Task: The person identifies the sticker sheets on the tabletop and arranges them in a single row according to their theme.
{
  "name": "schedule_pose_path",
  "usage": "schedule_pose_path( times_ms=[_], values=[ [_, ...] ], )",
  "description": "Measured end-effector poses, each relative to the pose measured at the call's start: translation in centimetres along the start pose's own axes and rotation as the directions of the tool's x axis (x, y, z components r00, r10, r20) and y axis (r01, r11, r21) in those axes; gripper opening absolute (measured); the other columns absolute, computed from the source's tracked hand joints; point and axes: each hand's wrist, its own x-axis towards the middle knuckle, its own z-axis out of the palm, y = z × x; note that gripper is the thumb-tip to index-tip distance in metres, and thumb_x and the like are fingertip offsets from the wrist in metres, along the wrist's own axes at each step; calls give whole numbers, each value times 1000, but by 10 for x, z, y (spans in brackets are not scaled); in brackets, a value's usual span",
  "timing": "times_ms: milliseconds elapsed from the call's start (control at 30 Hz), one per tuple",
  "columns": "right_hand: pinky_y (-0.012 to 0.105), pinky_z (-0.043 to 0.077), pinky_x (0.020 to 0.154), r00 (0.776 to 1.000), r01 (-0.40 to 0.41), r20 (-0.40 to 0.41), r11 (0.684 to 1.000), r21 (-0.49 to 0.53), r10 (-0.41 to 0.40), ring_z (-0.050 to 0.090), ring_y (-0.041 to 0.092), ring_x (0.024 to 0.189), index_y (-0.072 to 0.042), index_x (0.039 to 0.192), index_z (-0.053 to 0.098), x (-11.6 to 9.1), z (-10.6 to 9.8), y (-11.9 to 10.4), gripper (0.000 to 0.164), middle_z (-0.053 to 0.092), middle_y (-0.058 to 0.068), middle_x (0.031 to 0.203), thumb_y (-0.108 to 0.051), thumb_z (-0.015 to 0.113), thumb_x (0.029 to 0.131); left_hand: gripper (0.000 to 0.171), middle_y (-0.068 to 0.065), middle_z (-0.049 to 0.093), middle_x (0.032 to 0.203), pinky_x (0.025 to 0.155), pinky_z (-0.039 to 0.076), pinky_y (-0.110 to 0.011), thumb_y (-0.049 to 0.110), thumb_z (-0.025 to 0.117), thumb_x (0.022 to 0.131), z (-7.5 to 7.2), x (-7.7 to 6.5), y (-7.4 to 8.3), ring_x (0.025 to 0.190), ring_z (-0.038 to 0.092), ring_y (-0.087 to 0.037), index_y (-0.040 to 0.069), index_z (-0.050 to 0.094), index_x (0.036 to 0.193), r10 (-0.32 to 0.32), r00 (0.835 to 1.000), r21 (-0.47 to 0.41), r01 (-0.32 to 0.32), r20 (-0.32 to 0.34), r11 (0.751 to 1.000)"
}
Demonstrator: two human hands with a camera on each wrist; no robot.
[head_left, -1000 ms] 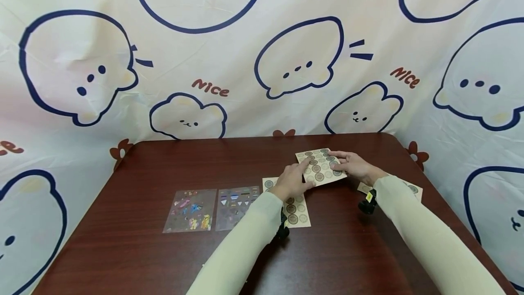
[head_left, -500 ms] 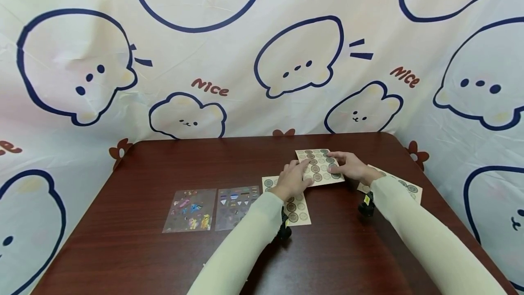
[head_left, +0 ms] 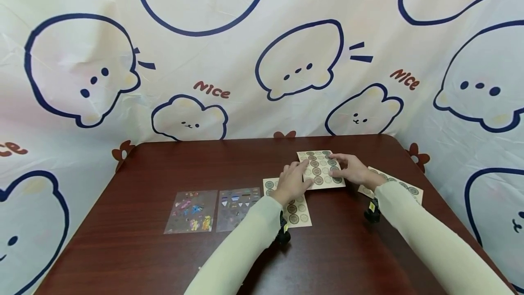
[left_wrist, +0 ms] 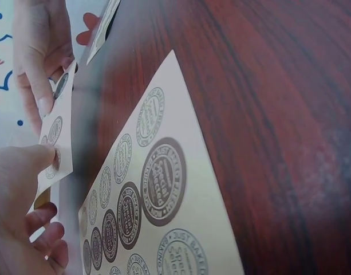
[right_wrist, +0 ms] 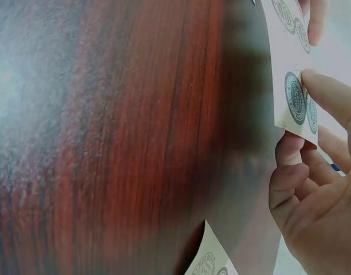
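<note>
A cream sheet of round stickers (head_left: 320, 167) is held between both hands above the far right part of the table. My left hand (head_left: 290, 182) grips its left edge, thumb (left_wrist: 32, 160) on the printed face and fingers curled beneath. At the opposite edge, my right hand (head_left: 353, 170) pinches the sheet, with its thumb (right_wrist: 332, 94) beside a dark round sticker and the other fingers behind. A second cream sticker sheet (left_wrist: 189, 149) lies on the table under the left wrist, partly covered in the head view; its stickers are brown and pale circles.
Another cream sticker sheet (head_left: 413, 190) lies at the right, partly behind the right forearm. Two transparent sheets with small colourful stickers, a left one (head_left: 190, 213) and a right one (head_left: 237, 204), lie on the brown table (head_left: 135, 249). Patterned cloth (head_left: 245, 58) hangs behind.
The held sheet has turned slightly, its near right corner coming towards me and its near edge more level. Both hands keep their hold and have barely moved.
</note>
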Motion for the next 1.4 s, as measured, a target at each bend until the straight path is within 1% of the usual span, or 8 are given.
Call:
schedule_pose_path(
  times_ms=[200, 333, 633, 800, 867, 1067, 1233, 1400],
  values=[
    [34, 51, 89, 999, 38, 3, 999, -21, -38, 62, 31, 111, 2, 150, 44, -4, 0, -1, 65, 59, 27, 135, -20, 71, 95, 61, -7, 51, 150, 106, 43, -45, 35, 60, 101, -1, -4, 0, 131, 49, -28, 23, 39, 157, 8, 1000, -9, -9, -12, 1000],
    [31, 48, 86, 999, 51, 3, 998, -30, -51, 60, 29, 109, 3, 150, 43, -7, 0, -3, 65, 58, 28, 137, -19, 71, 95, 61, -7, 52, 148, 106, 43, -44, 33, 63, 100, -2, -7, 1, 130, 49, -27, 23, 40, 156, 15, 1000, 1, -15, -15, 1000],
    [27, 47, 75, 996, 83, -13, 996, -17, -84, 57, 24, 95, 3, 149, 45, -14, 0, -4, 65, 61, 26, 130, -20, 72, 94, 62, -7, 56, 141, 104, 45, -42, 30, 67, 97, -3, -11, 5, 126, 51, -26, 21, 43, 154, 39, 998, 6, -38, -42, 999],
    [26, 45, 69, 993, 116, -32, 993, -27, -117, 55, 23, 88, 2, 148, 46, -17, 1, -4, 65, 64, 23, 124, -18, 73, 93, 62, -7, 58, 137, 100, 46, -39, 28, 69, 96, -4, -13, 8, 121, 53, -25, 21, 46, 153, 49, 996, 1, -49, -80, 999],
    [25, 45, 66, 991, 126, -37, 991, -34, -127, 55, 22, 83, 3, 148, 46, -18, 1, -5, 65, 64, 23, 122, -17, 73, 93, 61, -7, 59, 134, 97, 46, -38, 28, 69, 95, -5, -14, 9, 119, 53, -24, 21, 47, 152, 50, 995, 0, -50, -90, 999],
    [25, 42, 58, 988, 149, -38, 987, -62, -151, 49, 15, 67, 3, 148, 45, -25, 1, -9, 67, 64, 25, 124, -18, 74, 92, 60, -5, 59, 131, 94, 45, -34, 28, 67, 97, -5, -18, 10, 114, 52, -22, 22, 47, 152, 42, 995, -4, -43, -88, 999],
    [25, 42, 57, 985, 166, -42, 984, -71, -169, 49, 16, 67, 3, 148, 46, -30, 1, -10, 67, 65, 25, 123, -20, 75, 92, 59, -5, 60, 129, 92, 45, -34, 28, 68, 96, -5, -22, 10, 113, 53, -22, 22, 48, 151, 46, 994, -9, -47, -99, 999],
    [25, 45, 61, 986, 153, -46, 985, -81, -157, 55, 21, 75, 1, 149, 46, -35, 2, -8, 68, 64, 24, 125, -20, 75, 91, 58, -4, 61, 126, 84, 44, -30, 28, 69, 96, -6, -26, 12, 108, 53, -21, 23, 50, 150, 49, 995, -15, -51, -92, 999]
  ],
)
